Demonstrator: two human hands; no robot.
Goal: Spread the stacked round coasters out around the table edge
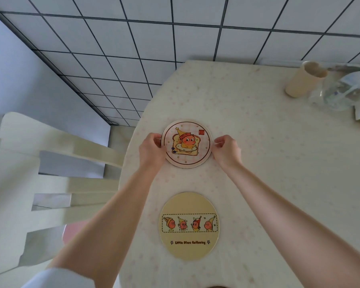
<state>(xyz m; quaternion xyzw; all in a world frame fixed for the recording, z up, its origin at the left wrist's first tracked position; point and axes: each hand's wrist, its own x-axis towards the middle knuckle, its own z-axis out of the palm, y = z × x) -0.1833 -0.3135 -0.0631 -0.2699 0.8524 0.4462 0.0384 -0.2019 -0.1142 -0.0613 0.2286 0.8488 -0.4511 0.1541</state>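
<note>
Coasters: pink coaster (pixel 187 143) pinched at its rims by left hand (pixel 152 148) and right hand (pixel 226 150), fingers closed on it, near table's left edge; yellow coaster (pixel 189 226) lies nearer.
Surface: speckled cream table (pixel 268 163).
Room: tiled floor (pixel 133 48), chair (pixel 50 173) left.
Around: cup (pixel 303 79), plastic bags (pixel 341 90) far right.

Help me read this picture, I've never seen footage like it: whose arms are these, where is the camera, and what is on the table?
There is no machine here. A person wears a wide-angle camera on the head, looking down, so the two bare arms reaching in from the bottom are the wearer's own. The left hand and right hand pinch opposite edges of a round pink coaster with a toast cartoon, near the table's left edge. Whether more coasters lie beneath it cannot be told. Nearer the wearer, a yellow coaster lies flat on the pale table, untouched. At the far right stand a beige cup and some plastic bags. A pale chair stands left of the table.
</note>
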